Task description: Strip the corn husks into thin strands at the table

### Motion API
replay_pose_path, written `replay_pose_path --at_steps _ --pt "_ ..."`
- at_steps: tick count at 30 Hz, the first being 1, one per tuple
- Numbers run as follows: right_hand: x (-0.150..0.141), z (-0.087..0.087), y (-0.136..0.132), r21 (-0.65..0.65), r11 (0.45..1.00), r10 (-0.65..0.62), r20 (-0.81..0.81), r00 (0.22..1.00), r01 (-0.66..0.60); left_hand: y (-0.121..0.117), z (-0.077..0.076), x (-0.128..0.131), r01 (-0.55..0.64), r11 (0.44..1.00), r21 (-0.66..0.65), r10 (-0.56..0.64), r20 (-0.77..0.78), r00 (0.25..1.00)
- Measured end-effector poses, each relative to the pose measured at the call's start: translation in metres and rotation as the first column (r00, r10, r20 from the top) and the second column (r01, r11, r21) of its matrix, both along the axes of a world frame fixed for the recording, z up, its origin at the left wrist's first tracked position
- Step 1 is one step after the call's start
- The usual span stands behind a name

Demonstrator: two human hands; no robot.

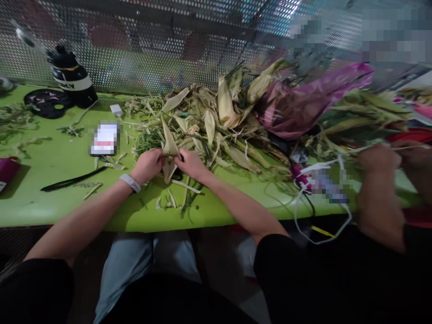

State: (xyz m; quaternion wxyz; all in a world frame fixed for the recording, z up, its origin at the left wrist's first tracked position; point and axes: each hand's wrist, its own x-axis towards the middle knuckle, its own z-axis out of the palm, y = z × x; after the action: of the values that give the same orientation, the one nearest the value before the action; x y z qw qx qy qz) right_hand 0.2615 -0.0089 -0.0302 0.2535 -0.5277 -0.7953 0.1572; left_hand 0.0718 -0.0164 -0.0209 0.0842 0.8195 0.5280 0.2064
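My left hand [148, 164], with a white band on its wrist, and my right hand [191, 163] meet over the green table [60, 198]. Both are closed on a pale dry corn husk leaf [169, 143] that stands up between them and hangs below the fingers. Just behind lies a large heap of dry husks and green stalks [216, 121]. Loose strips of husk [175, 198] lie on the table under my hands.
A phone [105, 138] lies left of my hands, with a white charger [116, 110] behind it. A black bottle [72, 78] and lid stand at the far left. A pink plastic bag [303, 105] sits on the heap. Another person's forearm [378, 193] works at the right.
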Motion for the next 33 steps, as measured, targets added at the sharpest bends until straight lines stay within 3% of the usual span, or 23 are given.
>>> replay_pose_path --at_steps 4,6,8,10,12,14,16,18,21,23,27,30,33 --pt "0.032 0.007 0.027 0.062 0.974 -0.195 -0.254 0.947 0.217 0.01 0.004 -0.017 -0.099 0.995 0.007 0.099 0.009 0.995" --pt "0.052 0.014 0.044 0.027 0.935 -0.301 -0.46 0.835 0.352 0.015 0.006 -0.024 -0.153 0.988 0.034 0.152 0.019 0.988" --pt "0.068 0.021 0.056 -0.106 0.9 -0.378 -0.671 0.638 0.422 0.017 0.006 -0.027 -0.172 0.984 0.055 0.169 0.053 0.984" --pt "0.074 0.026 0.059 -0.209 0.9 -0.385 -0.792 0.475 0.381 0.015 0.005 -0.025 -0.152 0.987 0.05 0.144 0.137 0.98" --pt "0.072 0.029 0.054 -0.297 0.935 -0.353 -0.84 0.412 0.196 0.012 0.003 -0.021 -0.099 0.995 -0.016 0.099 0.305 0.947" --pt "0.064 0.029 0.047 -0.376 0.925 -0.324 -0.855 0.405 -0.053 0.007 0.003 -0.015 0.024 0.985 -0.17 0.079 0.574 0.815" --pt "0.056 0.028 0.042 -0.441 0.881 -0.367 -0.866 0.34 -0.172 0.001 0.003 -0.01 0.164 0.946 -0.281 0.136 0.799 0.585" --pt "0.05 0.026 0.041 -0.515 0.841 -0.479 -0.851 0.213 -0.165 -0.004 0.005 -0.005 0.288 0.889 -0.356 0.212 0.878 0.43" --pt "0.044 0.022 0.041 -0.585 0.803 -0.58 -0.811 0.078 -0.114 -0.011 0.006 -0.001 0.359 0.839 -0.409 0.278 0.889 0.363" --pt "0.037 0.019 0.037 -0.557 0.826 -0.549 -0.83 0.101 -0.087 -0.015 0.007 0.001 0.38 0.817 -0.434 0.282 0.875 0.393" --pt "0.015 0.011 0.015 -0.432 0.901 -0.407 -0.87 0.278 -0.03 -0.02 0.011 0.003 0.357 0.798 -0.485 0.32 0.843 0.432" --pt "0.001 0.007 -0.002 -0.43 0.903 -0.409 -0.866 0.288 -0.01 -0.023 0.015 0.002 0.331 0.783 -0.526 0.359 0.817 0.452" --pt "-0.004 0.005 -0.014 -0.428 0.903 -0.386 -0.851 0.357 -0.045 -0.027 0.018 0.002 0.316 0.759 -0.569 0.401 0.792 0.46"
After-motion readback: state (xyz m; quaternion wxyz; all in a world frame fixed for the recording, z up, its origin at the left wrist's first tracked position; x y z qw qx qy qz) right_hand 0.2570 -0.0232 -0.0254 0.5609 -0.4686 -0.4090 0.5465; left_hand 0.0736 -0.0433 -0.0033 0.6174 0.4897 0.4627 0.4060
